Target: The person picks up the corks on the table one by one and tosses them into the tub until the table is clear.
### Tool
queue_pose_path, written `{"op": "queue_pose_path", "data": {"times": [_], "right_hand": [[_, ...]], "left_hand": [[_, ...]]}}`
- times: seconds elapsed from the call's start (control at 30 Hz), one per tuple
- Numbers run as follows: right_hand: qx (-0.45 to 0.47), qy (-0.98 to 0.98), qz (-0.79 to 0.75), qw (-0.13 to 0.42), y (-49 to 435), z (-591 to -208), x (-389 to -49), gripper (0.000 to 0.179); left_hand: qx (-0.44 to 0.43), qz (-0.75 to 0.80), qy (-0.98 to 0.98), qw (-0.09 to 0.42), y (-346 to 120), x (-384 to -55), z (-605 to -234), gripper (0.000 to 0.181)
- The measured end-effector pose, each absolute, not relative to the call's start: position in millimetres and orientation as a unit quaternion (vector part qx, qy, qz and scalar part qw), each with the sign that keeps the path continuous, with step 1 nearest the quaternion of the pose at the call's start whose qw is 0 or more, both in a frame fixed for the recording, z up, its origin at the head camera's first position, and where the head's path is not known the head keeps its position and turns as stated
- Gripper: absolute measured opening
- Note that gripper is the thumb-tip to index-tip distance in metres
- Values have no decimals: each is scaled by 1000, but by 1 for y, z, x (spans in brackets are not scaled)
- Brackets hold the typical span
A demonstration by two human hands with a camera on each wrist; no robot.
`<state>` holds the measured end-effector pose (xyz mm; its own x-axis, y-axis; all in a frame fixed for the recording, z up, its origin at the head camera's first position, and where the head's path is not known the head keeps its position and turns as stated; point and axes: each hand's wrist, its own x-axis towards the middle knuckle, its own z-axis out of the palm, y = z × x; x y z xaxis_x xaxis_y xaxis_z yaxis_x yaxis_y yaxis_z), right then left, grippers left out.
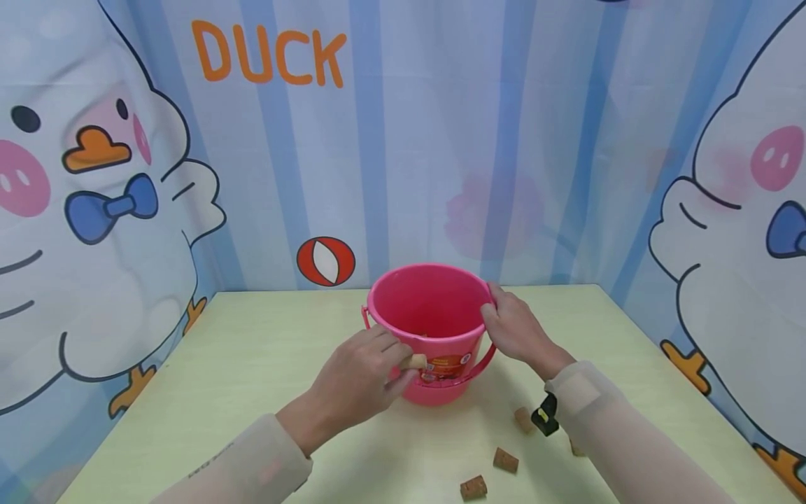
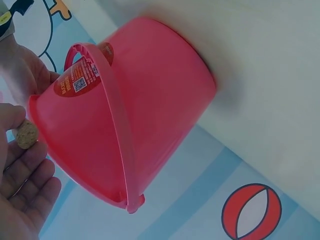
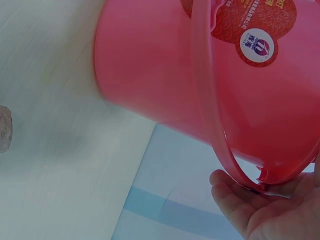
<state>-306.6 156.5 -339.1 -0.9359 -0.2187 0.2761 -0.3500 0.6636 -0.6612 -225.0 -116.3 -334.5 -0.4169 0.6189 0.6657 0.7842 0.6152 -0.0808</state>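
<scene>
A pink plastic bucket stands upright on the table, its handle hanging down at the front over a red label. My left hand is in front of the bucket, close to the near rim. It pinches a cork between thumb and forefinger, and the other fingers are loosely bent. On the far side, my right hand grips the bucket's right rim, near where the handle joins. Most of the bucket's inside bottom is hidden by its front wall; a small tan bit shows just behind the near rim.
Several corks lie on the pale yellow table at the front right, one partly behind my right sleeve. A black band sits at my right wrist. Behind the table hangs a blue curtain printed with ducks.
</scene>
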Motion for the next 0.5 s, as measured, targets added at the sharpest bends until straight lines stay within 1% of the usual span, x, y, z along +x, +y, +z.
{"op": "queue_pose_path", "data": {"times": [0.23, 0.37, 0.5], "right_hand": [[158, -910, 373, 90, 156, -339, -306, 55], [160, -909, 372, 94, 156, -338, -306, 56], [160, -909, 373, 94, 156, -339, -306, 57]], "left_hand": [[-419, -116, -829, 352, -118, -227, -329, 37], [-420, -112, -827, 357, -118, -227, -325, 35], [-419, -107, -826, 360, -119, -227, -321, 30]]}}
